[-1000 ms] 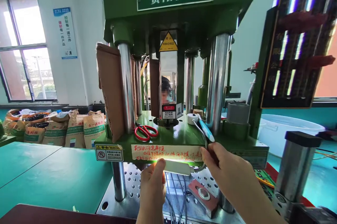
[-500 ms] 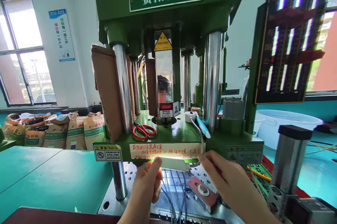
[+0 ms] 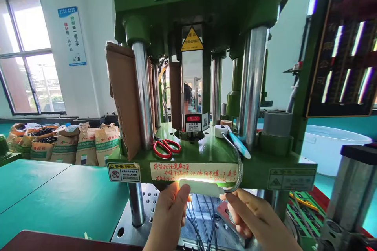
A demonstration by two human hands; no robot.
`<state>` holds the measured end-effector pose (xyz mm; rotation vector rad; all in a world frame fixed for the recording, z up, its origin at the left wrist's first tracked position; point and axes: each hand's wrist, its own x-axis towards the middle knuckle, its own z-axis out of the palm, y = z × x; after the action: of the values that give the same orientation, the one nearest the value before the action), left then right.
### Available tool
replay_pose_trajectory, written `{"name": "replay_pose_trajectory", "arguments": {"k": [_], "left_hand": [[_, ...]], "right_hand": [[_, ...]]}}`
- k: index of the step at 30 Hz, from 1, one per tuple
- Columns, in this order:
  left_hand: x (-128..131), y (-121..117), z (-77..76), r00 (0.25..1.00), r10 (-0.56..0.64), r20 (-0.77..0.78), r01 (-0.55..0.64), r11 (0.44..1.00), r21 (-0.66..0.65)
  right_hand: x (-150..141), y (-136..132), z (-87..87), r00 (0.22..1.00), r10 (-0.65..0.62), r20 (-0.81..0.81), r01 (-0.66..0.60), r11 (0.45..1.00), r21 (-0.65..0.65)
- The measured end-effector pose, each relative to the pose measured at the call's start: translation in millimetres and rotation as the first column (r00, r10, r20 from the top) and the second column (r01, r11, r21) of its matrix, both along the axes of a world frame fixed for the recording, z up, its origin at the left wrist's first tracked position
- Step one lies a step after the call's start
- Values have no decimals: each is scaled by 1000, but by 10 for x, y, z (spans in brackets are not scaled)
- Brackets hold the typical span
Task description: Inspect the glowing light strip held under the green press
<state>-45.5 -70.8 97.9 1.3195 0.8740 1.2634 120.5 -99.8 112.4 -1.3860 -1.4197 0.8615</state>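
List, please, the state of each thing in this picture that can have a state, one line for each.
Lamp bar: lit, held at both ends.
Left hand: thumb and fingers pinching the bar's left end.
Right hand: fingertips at the bar's right end, by the gooseneck.
Gooseneck: bent down over the platen edge.
Red scissors: lying flat on the green platen, blades closed.
Sacks: standing along the wall; some are open at the top.

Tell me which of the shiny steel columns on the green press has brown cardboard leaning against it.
The front left column: a brown cardboard sheet stands against its left side. The front right column is bare.
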Motion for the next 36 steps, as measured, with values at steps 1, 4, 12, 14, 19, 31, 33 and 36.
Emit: {"name": "replay_pose_trajectory", "arguments": {"k": [1,4,12,14,19,31,33,36], "left_hand": [[3,-10,5,1000,-1,-1,1,1000,4],[5,-26,7,999,-31,8,31,999,-12],[7,-17,-25,999,-41,-7,41,999,3],[11,-19,-38,999,-7,-34,9,999,45],[-4,-3,-80,997,14,-75,-7,996,89],[-8,-43,65,985,-44,165,67,988,-139],[1,-48,79,979,-32,199,63,986,-151],[-1,-38,68,981,-16,196,48,986,-162]], "right_hand": [[-20,-2,9,1000,-14,2,14,1000,-4],[-54,-11,18,998,-52,17,53,998,-30],[-49,26,11,1000,-19,-17,20,999,30],[-59,23,24,999,-13,-39,14,999,42],[-81,4,37,998,-25,-55,28,998,52],[-142,-20,88,990,6,-141,3,998,65],[-154,-23,91,990,5,-141,4,998,64],[-163,-24,85,988,7,-157,1,999,53]]}}
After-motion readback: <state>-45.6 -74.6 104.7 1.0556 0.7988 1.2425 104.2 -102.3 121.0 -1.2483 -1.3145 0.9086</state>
